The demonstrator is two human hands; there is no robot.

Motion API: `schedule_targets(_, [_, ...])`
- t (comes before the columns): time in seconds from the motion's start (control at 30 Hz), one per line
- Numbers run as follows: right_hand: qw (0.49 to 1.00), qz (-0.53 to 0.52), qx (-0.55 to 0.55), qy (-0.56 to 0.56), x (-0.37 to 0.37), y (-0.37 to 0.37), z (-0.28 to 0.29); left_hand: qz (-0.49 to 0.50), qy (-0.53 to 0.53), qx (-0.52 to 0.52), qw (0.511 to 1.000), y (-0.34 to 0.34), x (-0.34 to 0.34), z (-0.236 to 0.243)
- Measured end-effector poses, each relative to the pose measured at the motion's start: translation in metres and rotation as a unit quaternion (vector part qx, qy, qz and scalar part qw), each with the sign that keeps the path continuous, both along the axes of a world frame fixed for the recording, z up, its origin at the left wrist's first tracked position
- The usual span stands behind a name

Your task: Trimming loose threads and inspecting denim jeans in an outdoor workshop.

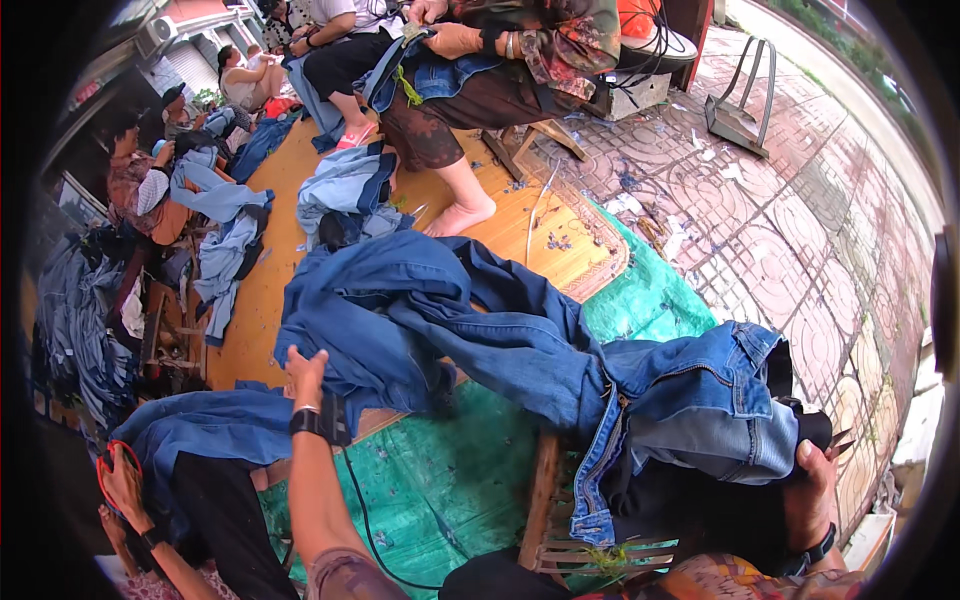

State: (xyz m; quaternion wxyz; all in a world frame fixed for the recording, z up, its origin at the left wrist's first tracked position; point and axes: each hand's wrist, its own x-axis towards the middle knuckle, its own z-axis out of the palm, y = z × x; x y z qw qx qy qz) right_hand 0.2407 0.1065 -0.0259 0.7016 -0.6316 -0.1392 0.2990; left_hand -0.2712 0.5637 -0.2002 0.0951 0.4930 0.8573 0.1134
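A pair of blue jeans [480, 330] stretches across the middle, with the fly and waist end at the right over my lap and the legs bunched at the left. My left hand [306, 380] rests against the bunched legs, its thumb and index finger spread apart. At the far right, my right hand [808, 490] is closed beside the waist end. Dark pointed blades, seemingly thread snips [842, 443], stick out past its thumb. The handles are hidden in the palm, and I cannot tell whether the fingers also pinch the denim.
A neighbour's hand [122, 485] at lower left holds red-handled scissors [106, 465]. Across from me a person works on denim, barefoot [462, 215] on a tan mat [570, 240]. Green sheeting [440, 500], a slatted wooden seat [600, 555], denim piles [80, 330] and a metal dustpan [735, 125] surround me.
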Motion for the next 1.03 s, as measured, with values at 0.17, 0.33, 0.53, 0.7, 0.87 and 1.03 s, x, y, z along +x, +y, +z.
schedule_targets(0.17, [0.999,0.046,-0.007,0.021,-0.003,0.007,0.01,-0.122,-0.118,0.103,0.98,-0.097,0.074,-0.09])
schedule_targets(0.33, [0.995,0.101,-0.017,0.004,0.006,-0.007,-0.001,-0.207,-0.425,0.11,0.874,-0.139,0.181,-0.034])
schedule_targets(0.53, [0.994,0.105,-0.009,-0.01,-0.016,0.001,0.01,-0.287,-0.676,0.073,0.675,-0.173,0.257,0.077])
schedule_targets(0.7, [0.993,0.108,-0.036,-0.018,-0.015,-0.006,0.01,-0.503,-0.519,0.015,0.692,-0.236,0.31,0.159])
schedule_targets(0.87, [0.886,0.432,-0.056,-0.162,-0.01,0.017,0.035,-0.692,-0.471,0.139,0.529,-0.289,0.338,0.199])
schedule_targets(1.03, [0.679,0.64,-0.057,-0.355,0.022,0.035,0.012,-0.662,-0.537,-0.15,0.5,-0.312,0.346,0.154])
